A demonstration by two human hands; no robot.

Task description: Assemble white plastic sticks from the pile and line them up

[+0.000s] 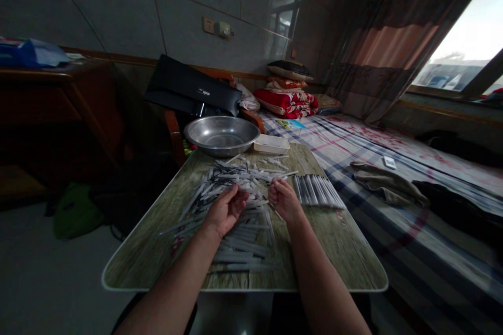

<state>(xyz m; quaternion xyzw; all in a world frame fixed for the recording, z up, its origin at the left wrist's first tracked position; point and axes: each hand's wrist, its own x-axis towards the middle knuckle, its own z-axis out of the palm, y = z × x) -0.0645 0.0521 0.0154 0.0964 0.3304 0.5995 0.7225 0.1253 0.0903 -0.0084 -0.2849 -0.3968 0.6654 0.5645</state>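
Note:
Many slender pen parts, clear tubes and dark-cored refills, lie in a loose pile [220, 180] on the table. Over the right side of this pile is my left hand [227, 211], palm turned inward, its fingers loosely curled and apart from the thumb; I see nothing held in it. My right hand [283, 200] is closed in a pinch just left of a neat row of pens [317, 191]. What its fingers hold, if anything, is too small to make out. More clear tubes [241, 246] lie side by side below my hands, nearer the front edge.
The wood-patterned table [141, 251] carries a metal basin [222, 133] and a shallow white plastic box [272, 144] at its far end. Behind stands a chair with a black monitor [192, 86]. A bed [338, 141] with a checked sheet adjoins on the right.

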